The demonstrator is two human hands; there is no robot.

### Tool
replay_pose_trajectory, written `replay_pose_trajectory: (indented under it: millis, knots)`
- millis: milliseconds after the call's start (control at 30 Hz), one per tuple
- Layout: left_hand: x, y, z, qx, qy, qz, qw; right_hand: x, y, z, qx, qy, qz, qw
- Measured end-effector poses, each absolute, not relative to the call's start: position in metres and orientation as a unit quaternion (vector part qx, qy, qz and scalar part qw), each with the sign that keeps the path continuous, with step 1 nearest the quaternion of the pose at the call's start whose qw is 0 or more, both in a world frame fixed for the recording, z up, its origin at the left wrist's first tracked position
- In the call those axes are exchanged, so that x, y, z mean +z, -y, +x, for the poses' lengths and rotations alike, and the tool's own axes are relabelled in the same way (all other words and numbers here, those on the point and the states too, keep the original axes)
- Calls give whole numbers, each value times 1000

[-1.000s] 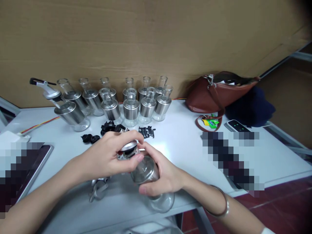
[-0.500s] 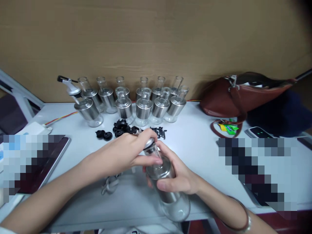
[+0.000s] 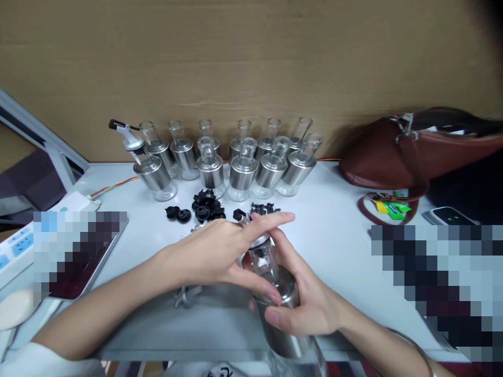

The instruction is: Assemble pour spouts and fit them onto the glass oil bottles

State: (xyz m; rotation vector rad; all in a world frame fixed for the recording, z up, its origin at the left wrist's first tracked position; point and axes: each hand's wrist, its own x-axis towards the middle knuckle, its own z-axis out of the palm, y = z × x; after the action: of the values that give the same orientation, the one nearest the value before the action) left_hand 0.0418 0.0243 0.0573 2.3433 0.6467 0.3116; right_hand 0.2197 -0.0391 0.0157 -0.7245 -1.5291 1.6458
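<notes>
My right hand [image 3: 304, 301] is wrapped round a glass bottle with a steel sleeve [image 3: 285, 324], held near the table's front edge. My left hand [image 3: 220, 251] lies over the bottle's neck, fingers stretched across a metal cap [image 3: 260, 242] and thumb against the glass. Just behind my hands lie small black rubber stoppers [image 3: 204, 207] and black pins [image 3: 263, 208]. A loose metal pourer part [image 3: 187, 296] lies under my left wrist.
Several steel-sleeved glass bottles [image 3: 241, 167] stand in rows at the back; one [image 3: 151, 170] at the left has a pourer fitted. A brown leather bag [image 3: 412, 152], keys [image 3: 387, 207] and a remote [image 3: 448, 214] lie right. A tablet [image 3: 84, 262] and power strip [image 3: 15, 246] lie left.
The bottle has come nearer to me and more upright. My left fingers have gone from pinching the cap to lying flat over it. The camera has swung left.
</notes>
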Motion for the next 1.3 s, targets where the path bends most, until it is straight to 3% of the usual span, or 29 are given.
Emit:
replay_pose_trajectory:
  millis: [167,333,500,967,1300]
  knots:
    - [53,-27,41,114,-258,894,349,19,37,217,644,590,-271,405]
    - [38,-23,45,231,-249,890,305,15,40,216,640,564,-297,428]
    - [31,-23,47,270,-221,887,302,13,39,218,671,541,-281,423]
    - [39,-33,45,164,-253,845,441,11,40,216,706,517,-251,415]
    - [44,-20,49,171,-290,876,345,10,42,217,700,524,-266,405]
